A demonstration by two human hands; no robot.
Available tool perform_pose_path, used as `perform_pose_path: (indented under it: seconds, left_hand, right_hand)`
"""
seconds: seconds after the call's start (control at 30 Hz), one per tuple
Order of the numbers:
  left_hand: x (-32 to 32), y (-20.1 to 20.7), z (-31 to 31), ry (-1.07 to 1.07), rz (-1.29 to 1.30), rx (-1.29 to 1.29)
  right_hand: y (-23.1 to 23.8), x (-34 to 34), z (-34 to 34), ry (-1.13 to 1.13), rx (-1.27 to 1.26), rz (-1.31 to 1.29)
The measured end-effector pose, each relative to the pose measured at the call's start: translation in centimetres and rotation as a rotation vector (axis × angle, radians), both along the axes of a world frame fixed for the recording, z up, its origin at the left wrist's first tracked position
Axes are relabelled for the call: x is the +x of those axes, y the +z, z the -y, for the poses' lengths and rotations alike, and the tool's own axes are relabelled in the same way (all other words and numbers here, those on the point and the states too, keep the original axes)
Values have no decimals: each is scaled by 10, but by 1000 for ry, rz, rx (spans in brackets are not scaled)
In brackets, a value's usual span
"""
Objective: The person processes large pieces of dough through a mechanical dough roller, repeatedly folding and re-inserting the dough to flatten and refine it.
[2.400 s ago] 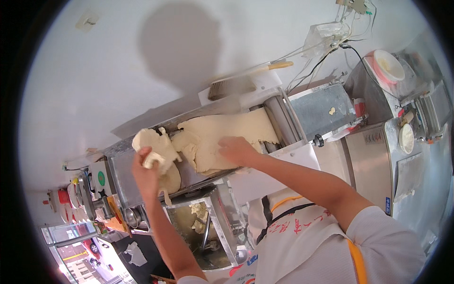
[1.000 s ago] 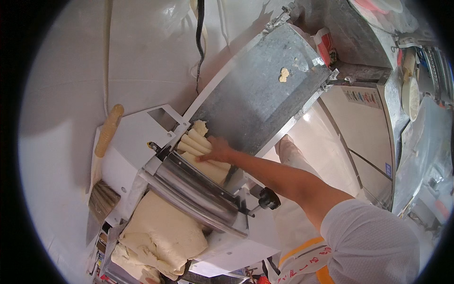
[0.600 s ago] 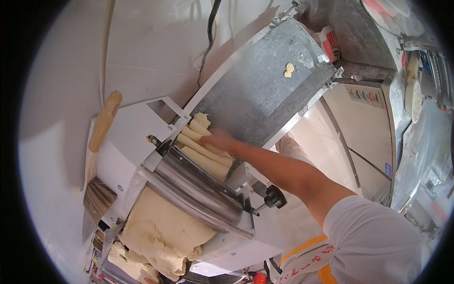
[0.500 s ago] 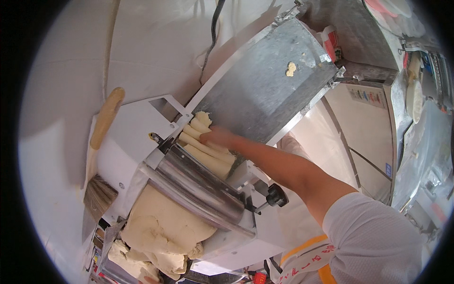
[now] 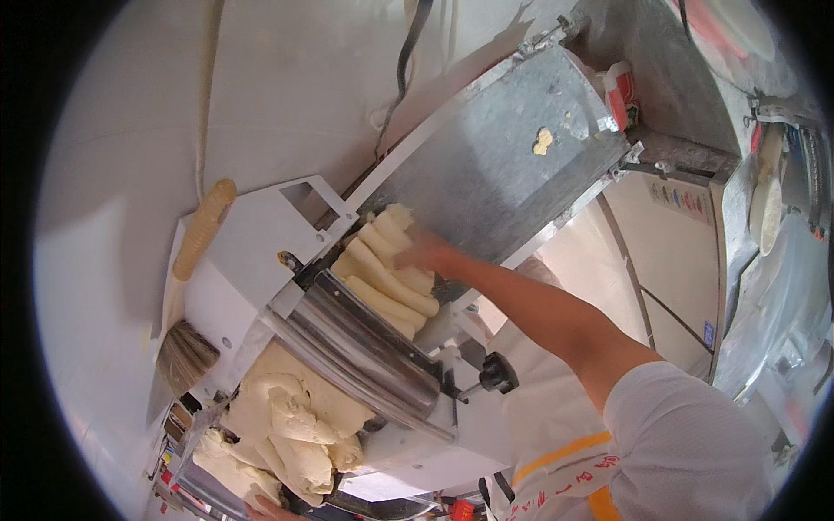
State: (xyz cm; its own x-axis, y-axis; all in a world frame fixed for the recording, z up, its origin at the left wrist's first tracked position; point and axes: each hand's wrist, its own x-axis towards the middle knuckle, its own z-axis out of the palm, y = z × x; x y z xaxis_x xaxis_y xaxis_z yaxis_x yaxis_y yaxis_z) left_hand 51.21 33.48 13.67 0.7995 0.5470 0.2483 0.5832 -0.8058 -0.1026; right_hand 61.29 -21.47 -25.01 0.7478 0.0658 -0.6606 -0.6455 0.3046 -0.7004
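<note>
Pale dough lies on both sides of a metal roller (image 5: 365, 334) in a white-framed dough sheeter. On the far side, a dough sheet (image 5: 387, 269) comes off the roller in several soft folds. My right hand (image 5: 426, 253), blurred by motion, is at the right edge of these folds; whether its fingers are closed is unclear. Nearer me, a thick, lumpy dough mass (image 5: 291, 417) rests against the roller and hangs over the front. At the bottom edge, my left hand (image 5: 268, 510) shows only in part, fingers stretched out beside the dough's lower end.
Beyond the folds slopes a metal tray (image 5: 486, 156) with a small dough scrap (image 5: 542, 141) on it. A black knob (image 5: 499, 372) sticks out at the machine's right. A wooden-handled brush (image 5: 189, 356) leans on its left side. A black cable (image 5: 404, 69) hangs behind.
The folds beyond the roller have bunched up thicker. The near dough has drawn in and crumpled at the roller. My left fingers show more; my right hand has shifted slightly right in view.
</note>
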Motion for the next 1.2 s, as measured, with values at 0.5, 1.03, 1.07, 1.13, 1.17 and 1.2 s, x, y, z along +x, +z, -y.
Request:
perform_pose_path:
  seconds: [0.5,1.03,1.07,1.13,1.17,1.2]
  left_hand:
    - [-14,-12,-52,-85,27,65]
    - [-25,-14,-59,-92,92,70]
    - [13,-22,-57,-180,97,81]
    - [8,-22,-60,-133,98,37]
    - [-6,-22,-57,-61,85,27]
    - [-14,-21,-50,6,77,14]
  right_hand:
    - [82,-27,141,332,-1279,46]
    - [27,8,169,27,-1119,-69]
    - [20,-10,183,22,-1096,-79]
    - [41,-25,187,41,-983,-22]
    - [74,-29,189,47,-903,8]
    - [105,-30,197,47,-825,38]
